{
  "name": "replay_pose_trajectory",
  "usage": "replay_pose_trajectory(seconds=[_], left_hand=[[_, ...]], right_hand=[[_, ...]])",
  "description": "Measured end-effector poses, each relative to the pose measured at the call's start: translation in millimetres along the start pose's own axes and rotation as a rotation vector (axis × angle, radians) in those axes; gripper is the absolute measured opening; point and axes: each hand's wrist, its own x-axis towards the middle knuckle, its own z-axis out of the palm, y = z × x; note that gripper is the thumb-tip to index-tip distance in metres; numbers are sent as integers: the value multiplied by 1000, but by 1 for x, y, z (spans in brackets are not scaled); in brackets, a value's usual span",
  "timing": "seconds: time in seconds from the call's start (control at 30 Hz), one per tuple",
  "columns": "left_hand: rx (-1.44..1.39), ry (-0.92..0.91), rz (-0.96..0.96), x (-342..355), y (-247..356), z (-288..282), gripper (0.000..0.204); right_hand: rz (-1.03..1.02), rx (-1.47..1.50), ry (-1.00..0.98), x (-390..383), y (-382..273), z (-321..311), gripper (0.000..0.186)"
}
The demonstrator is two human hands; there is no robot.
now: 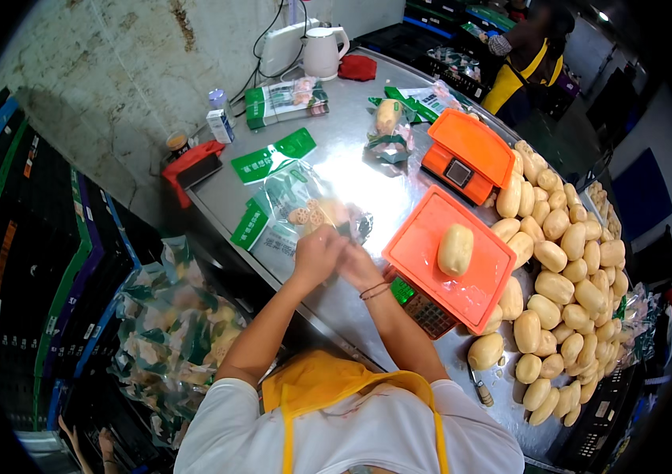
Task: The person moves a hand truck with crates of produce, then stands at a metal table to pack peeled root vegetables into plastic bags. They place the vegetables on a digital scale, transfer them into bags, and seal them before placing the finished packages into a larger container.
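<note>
My left hand (316,257) and my right hand (358,267) are close together over the steel table, fingers closed at the edge of a clear plastic bag (298,189). The bag is printed with green and sliced lotus root and lies flat ahead of my hands. Flat green-headed bags (273,156) lie just beyond it. To the right of my right hand, a peeled lotus root (455,250) rests on the orange-red pan of a scale (423,229). My fingertips are partly hidden behind my own hands.
Peeled lotus roots (557,288) are heaped along the table's right side, near a wooden-handled knife (482,391). A second orange scale (470,154) and a bagged root (389,117) stand farther back. Filled bags (182,332) pile at left beside stacked crates (44,261). A person (529,59) stands behind.
</note>
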Motion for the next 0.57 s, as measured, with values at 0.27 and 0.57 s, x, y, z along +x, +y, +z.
replay_pose_trajectory(seconds=[0.27,0.57], left_hand=[[76,-85,34,-22,-26,20,17],[-34,-98,-163,-44,-55,16,20]], right_hand=[[43,-132,166,12,30,-29,27],[482,-11,120,23,51,-64,38]])
